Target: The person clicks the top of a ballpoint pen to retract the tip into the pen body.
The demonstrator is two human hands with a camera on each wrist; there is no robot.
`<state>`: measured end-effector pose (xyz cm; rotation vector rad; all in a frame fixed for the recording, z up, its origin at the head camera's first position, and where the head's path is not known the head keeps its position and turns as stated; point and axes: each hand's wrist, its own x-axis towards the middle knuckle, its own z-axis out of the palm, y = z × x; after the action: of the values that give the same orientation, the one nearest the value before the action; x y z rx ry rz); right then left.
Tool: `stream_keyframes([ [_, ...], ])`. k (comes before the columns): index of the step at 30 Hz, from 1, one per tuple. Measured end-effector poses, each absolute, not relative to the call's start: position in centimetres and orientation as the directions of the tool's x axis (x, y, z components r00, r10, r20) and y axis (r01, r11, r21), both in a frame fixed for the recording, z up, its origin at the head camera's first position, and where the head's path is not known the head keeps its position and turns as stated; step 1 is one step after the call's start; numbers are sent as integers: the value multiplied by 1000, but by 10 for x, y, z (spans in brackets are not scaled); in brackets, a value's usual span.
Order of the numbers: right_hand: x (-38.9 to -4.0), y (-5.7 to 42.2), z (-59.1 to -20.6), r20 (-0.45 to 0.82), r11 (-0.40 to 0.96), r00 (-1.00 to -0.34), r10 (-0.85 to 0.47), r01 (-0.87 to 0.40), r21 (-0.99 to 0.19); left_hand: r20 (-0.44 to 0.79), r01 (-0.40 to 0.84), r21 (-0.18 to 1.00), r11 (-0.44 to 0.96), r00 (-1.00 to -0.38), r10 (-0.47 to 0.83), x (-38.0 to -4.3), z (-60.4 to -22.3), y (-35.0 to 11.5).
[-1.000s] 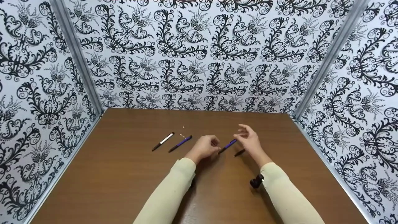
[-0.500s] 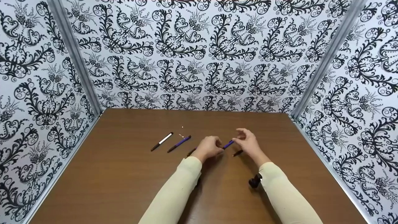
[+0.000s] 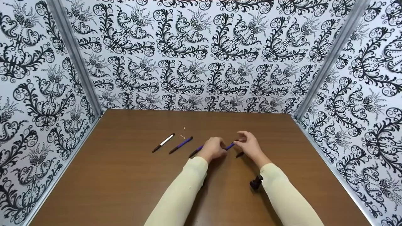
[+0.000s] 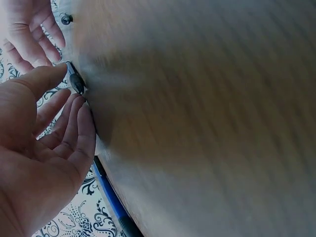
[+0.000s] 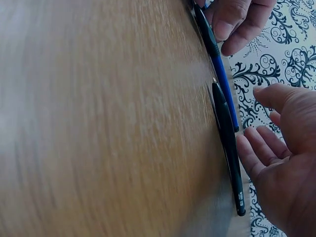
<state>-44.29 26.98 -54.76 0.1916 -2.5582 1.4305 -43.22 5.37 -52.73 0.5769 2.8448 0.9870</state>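
Note:
In the head view my left hand [image 3: 214, 148] bends over the dark grip end of a blue pen [image 3: 230, 146], thumb and fingers at its sides. The left wrist view shows that pen's dark tip [image 4: 75, 81] between thumb and fingertips. My right hand [image 3: 249, 145] hovers at the pen's other end, its thumb and fingers spread apart in the right wrist view. A black pen [image 5: 228, 143] lies under the right hand, close beside its fingers. Another blue pen [image 3: 196, 151] lies left of my left hand, partly hidden by it.
Farther left on the brown table [image 3: 125, 175] lie a blue pen [image 3: 180, 145] and a white pen [image 3: 163, 142], slanted alike. Bright specks [image 3: 183, 137] of light show behind them. Patterned walls [image 3: 188, 62] enclose the back and sides.
My left hand has shifted right onto the grip end of the blue pen, uncovering another blue pen to its left. My right hand has moved slightly down and left.

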Motion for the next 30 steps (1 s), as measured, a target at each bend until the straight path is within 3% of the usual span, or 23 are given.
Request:
stream_keyframes([
  [23, -445, 266, -547, 239, 508, -971, -1, -207, -836, 70, 304, 579, 756, -943, 325, -437, -535, 55],
  [30, -445, 266, -545, 245, 500, -969, 14, -205, -842, 148, 335, 610, 718, -938, 313, -490, -597, 60],
])
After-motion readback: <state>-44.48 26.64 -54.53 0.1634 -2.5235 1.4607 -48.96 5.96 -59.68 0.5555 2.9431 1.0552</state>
